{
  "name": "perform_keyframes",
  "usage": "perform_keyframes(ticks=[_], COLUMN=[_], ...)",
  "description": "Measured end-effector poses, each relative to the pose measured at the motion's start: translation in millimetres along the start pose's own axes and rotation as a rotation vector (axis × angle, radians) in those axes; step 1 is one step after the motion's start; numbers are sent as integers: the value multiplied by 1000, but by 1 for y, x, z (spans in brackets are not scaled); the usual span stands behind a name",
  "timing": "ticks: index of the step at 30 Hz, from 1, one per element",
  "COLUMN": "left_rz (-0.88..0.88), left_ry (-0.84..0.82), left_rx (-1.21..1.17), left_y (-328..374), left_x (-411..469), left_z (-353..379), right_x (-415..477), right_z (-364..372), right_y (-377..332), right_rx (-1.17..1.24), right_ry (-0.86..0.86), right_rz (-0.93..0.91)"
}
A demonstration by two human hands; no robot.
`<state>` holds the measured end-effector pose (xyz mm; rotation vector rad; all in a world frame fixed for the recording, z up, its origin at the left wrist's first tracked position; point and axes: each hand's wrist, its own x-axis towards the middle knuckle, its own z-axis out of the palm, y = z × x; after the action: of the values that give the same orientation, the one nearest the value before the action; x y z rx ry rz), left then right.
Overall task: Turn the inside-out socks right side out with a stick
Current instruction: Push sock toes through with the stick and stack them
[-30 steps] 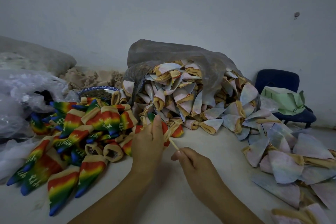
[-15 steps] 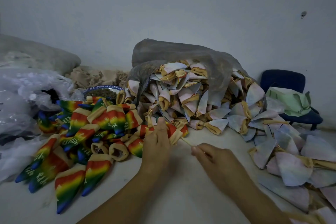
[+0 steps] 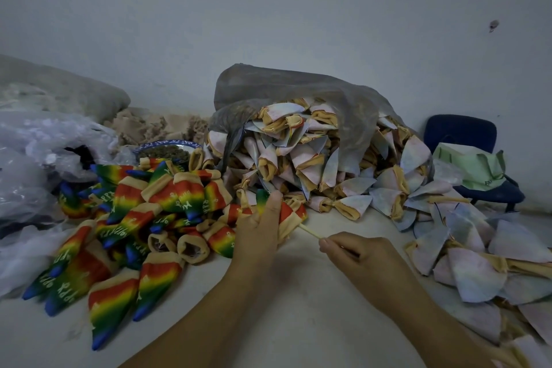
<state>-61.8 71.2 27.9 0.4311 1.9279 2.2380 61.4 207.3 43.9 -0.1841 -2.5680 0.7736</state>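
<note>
My left hand (image 3: 259, 227) grips a rainbow sock (image 3: 291, 216) at the middle of the white table; its red and tan cuff shows to the right of my thumb, a green tip above it. A thin pale stick (image 3: 309, 231) runs out of the cuff toward my right hand (image 3: 355, 260), which pinches its near end. A heap of rainbow socks (image 3: 134, 218) lies to the left. Pale inside-out socks (image 3: 301, 164) spill from a grey plastic bag (image 3: 286, 89) behind, and more of them (image 3: 478, 254) spread to the right.
Clear plastic bags (image 3: 33, 158) crowd the left edge. A blue-rimmed dish (image 3: 167, 148) sits behind the rainbow heap. A dark blue chair (image 3: 466, 143) with a green bag (image 3: 475, 164) stands at the right by the wall. Bare white table (image 3: 283, 293) shows around my forearms.
My right hand has drawn back to the right, so more of the stick shows outside the sock's cuff. The left hand keeps its hold on the sock.
</note>
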Motion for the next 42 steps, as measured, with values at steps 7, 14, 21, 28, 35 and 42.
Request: perform_keyframes(ticks=[7,14,21,28,35,42], left_rz=[-60,93,35,79,96,138], left_ry=[-9,71,101,143,81,70], left_rx=[-74,119,57,110,120,113], left_y=[-1,3,-6,-4,-1,-8], left_x=[-1,-4,-12,-5,-14,-12], left_z=[8,9,7,-4,11,10], right_x=[-2,-1,0,-1,1,-2], right_z=[22,47,40,19,29,40], right_y=[-16,-26,-20,-4,-14,-30], right_rx=[259,287,111,29,97,415], right_ry=[-21,24,-34,-48,-9,-4], right_rz=[153,259,206,223,251,277])
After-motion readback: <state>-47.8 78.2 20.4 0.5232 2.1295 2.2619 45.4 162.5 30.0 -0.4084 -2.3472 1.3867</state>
